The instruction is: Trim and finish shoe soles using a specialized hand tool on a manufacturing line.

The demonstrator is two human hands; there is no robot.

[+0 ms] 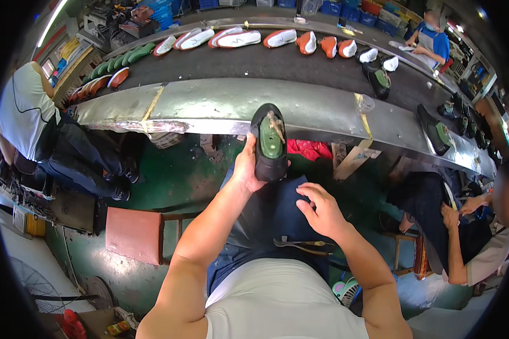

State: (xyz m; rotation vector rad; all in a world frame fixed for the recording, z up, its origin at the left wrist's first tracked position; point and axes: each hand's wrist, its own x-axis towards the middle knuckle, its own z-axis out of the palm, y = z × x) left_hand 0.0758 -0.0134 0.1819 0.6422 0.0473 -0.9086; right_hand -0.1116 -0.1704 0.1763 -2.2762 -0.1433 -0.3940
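A black shoe (271, 167) with a green last (271, 141) showing in its opening stands upright in front of me, just at the near edge of the bench. A frayed beige strip, maybe a lace, lies over the green part. My left hand (247, 165) grips the shoe by its lower left side, the fingers partly hidden behind it. To the right, above my lap, my right hand (324, 210) is empty, its thumb and fingers apart. Pliers (306, 246) with yellowish handles lie across my lap.
A metal-edged conveyor (209, 96) curves across ahead, carrying white and orange shoe pieces (237, 39), green lasts (121, 59) and black shoes (379, 82). A reddish-brown padded stool (133, 234) stands left. Co-workers sit left and right (469, 226); another stands (432, 45) beyond the conveyor.
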